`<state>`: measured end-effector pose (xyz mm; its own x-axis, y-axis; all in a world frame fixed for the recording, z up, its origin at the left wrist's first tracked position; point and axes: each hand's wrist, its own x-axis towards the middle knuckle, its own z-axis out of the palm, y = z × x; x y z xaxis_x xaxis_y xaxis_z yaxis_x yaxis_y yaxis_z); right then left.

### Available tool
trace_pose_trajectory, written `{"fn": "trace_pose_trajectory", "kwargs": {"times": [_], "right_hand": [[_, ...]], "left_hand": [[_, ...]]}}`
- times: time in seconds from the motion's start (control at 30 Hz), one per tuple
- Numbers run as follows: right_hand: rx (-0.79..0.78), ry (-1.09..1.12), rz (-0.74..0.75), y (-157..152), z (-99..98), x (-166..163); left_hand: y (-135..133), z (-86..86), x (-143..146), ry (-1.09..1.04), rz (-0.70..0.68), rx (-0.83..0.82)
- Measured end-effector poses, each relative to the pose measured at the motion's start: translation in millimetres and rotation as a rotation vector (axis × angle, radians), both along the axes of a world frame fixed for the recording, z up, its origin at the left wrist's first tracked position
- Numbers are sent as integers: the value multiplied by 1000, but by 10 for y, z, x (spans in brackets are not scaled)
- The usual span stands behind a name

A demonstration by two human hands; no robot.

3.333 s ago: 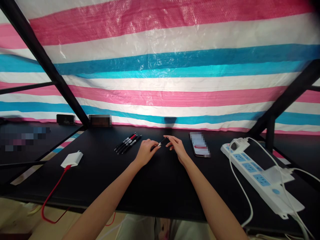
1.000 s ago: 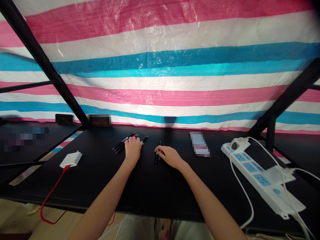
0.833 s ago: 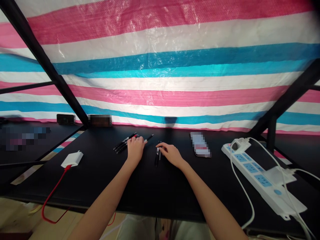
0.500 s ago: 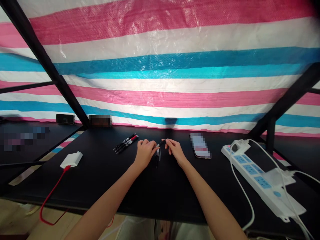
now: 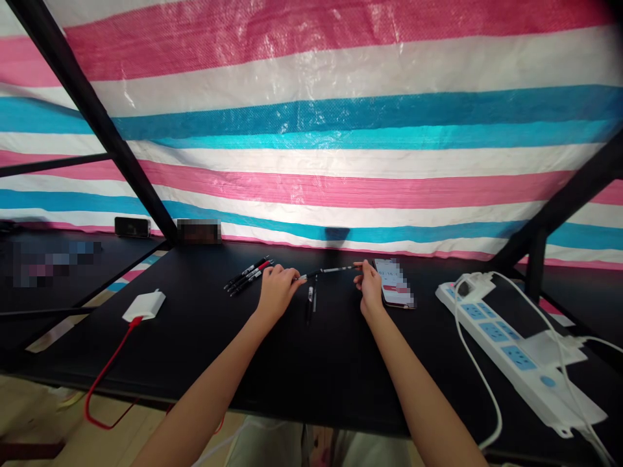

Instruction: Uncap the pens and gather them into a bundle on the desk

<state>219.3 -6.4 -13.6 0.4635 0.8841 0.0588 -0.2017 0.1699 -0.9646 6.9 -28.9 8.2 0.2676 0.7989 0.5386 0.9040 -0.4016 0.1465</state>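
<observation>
My left hand (image 5: 277,288) pinches a dark pen barrel (image 5: 313,274) above the middle of the black table (image 5: 302,376). From the barrel's right end a thin, pale-and-dark pen refill (image 5: 337,269) stretches to the fingertips of my right hand (image 5: 368,285), which are closed on its far end. Whether the refill's tip is still inside the barrel is too small to tell. Just below lie a dark pen part (image 5: 309,303) and a slim clear-looking piece (image 5: 315,299). Several pens (image 5: 247,275), one with red on it, lie side by side left of my left hand.
A lit phone (image 5: 396,285) lies right beside my right hand. Farther right is a white power strip (image 5: 491,333) with plugs and cables. A white charger (image 5: 145,305) with a red cable (image 5: 109,363) sits at left. Black frame bars (image 5: 97,123) slant up at both sides.
My right hand has moved right, toward the phone, drawing the refill's end away from my left hand. A long stretch of refill now shows between the hands. The view has shifted slightly.
</observation>
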Motion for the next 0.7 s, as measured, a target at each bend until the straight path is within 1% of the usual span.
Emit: {"fn": "trace_pose_trajectory", "kwargs": {"times": [0.03,0.1,0.17,0.23,0.33,0.43,0.53,0.6,0.7], "right_hand": [[-14,27,-11,17,-10,35],[-20,12,31,40,-27,74],[-20,-119,132,41,-39,64],[-42,-305,218,22,-50,17],[-89,-497,274,-21,-76,-79],[-101,-560,333,-51,-104,-157],[-124,-599,375,-63,-115,-208],[-128,-636,376,-69,-116,-234],[-88,-695,395,-79,-121,-264]], "left_hand": [[13,4,-19,-6,14,-6],[32,0,-44,-14,43,-23],[40,-23,-47,-19,62,-43],[38,-62,-27,-29,68,-67],[30,-129,21,-36,82,-130],[36,-167,54,-32,90,-232],[50,-165,60,-58,53,-308],[53,-154,58,-77,15,-328],[41,-142,65,-82,-16,-321]]}}
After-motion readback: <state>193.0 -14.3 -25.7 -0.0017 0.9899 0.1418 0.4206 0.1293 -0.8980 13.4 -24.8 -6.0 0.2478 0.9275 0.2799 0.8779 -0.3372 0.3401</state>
